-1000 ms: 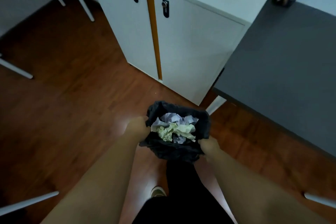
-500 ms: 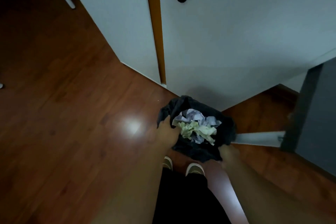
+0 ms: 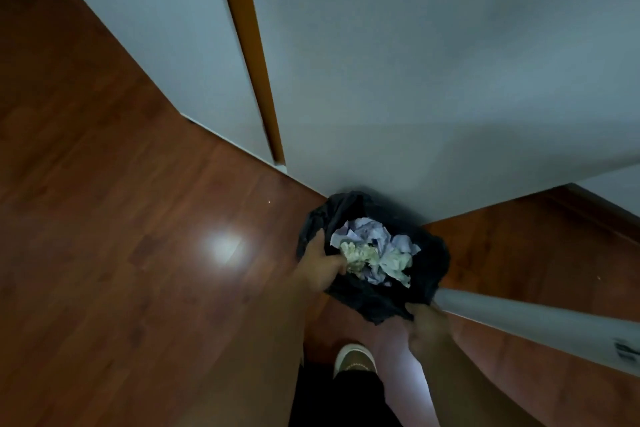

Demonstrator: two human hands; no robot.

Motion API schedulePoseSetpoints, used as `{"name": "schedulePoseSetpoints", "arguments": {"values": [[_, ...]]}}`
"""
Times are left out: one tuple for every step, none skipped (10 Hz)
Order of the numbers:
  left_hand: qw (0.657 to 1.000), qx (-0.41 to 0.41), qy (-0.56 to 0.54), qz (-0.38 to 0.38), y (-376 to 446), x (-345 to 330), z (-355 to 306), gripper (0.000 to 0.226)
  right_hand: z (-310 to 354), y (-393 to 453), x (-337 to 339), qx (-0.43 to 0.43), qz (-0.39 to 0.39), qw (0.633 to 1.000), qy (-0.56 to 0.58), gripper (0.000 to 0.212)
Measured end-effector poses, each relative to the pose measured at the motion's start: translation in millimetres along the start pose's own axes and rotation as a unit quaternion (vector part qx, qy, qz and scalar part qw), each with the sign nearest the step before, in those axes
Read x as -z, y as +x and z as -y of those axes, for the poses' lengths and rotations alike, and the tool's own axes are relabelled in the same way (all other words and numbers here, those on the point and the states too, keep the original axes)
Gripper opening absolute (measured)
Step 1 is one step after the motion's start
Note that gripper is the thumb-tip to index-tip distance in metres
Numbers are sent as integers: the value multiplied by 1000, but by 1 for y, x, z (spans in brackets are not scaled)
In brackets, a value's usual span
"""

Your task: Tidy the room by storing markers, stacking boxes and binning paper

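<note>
Black bag of crumpled paper sits at the cabinet corner; left hand pinches its left rim, right hand grips the near rim: lower evenly, keeping the mouth level.

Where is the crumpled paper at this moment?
In the head view it lies low and right of centre, inside the black bin bag, crumpled paper, between the left hand and right hand, near the white cabinet.
</note>
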State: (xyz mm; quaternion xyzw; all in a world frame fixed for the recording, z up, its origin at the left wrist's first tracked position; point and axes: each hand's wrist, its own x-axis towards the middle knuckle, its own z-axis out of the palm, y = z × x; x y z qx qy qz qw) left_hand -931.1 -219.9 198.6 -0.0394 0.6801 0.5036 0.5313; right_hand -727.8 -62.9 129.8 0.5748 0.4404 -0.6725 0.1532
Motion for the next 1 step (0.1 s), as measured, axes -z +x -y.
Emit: {"name": "schedulePoseSetpoints", "arguments": {"values": [[999, 9, 29, -13, -12, -6, 9, 98, -8, -7, 0, -46, -96, 992, 67, 24]]}}
